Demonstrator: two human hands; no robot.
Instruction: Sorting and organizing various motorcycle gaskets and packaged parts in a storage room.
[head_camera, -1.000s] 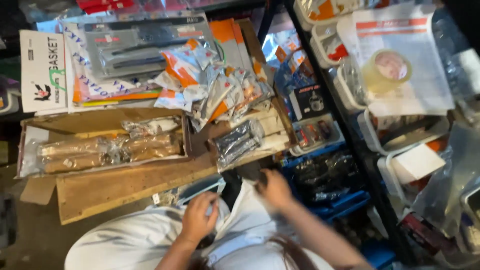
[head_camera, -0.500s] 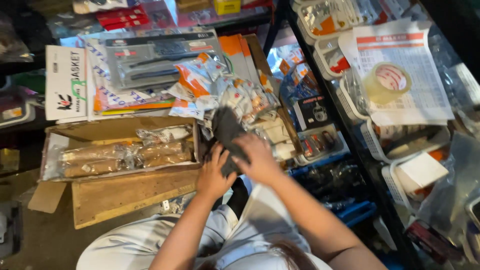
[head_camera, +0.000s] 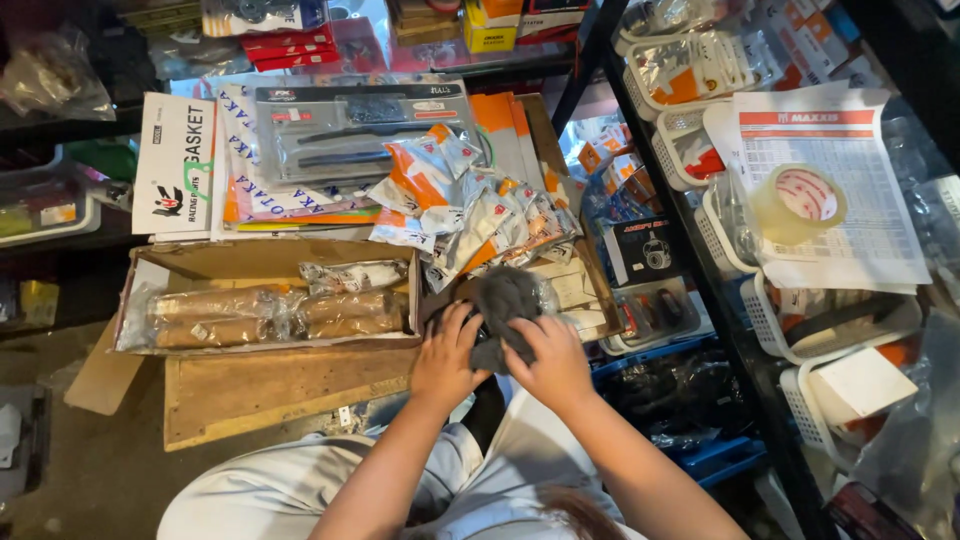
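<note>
My left hand (head_camera: 446, 356) and my right hand (head_camera: 552, 362) both grip a clear plastic bag holding a dark grey part (head_camera: 500, 305), held over the front edge of a wooden crate. Left of my hands lies an open cardboard box (head_camera: 170, 268) with long brown parts wrapped in plastic (head_camera: 270, 312). Behind the bag is a heap of orange and white sachets (head_camera: 470, 205).
Flat packaged goods (head_camera: 350, 130) lie at the back. A dark metal rack (head_camera: 720, 300) on the right carries white baskets, a printed sheet (head_camera: 850, 200) and a tape roll (head_camera: 797, 203). A wooden board (head_camera: 280, 385) rests in front of the box.
My hands rose from my lap, picked up the bagged dark part from the crate and now hold it together lower down, nearer to me.
</note>
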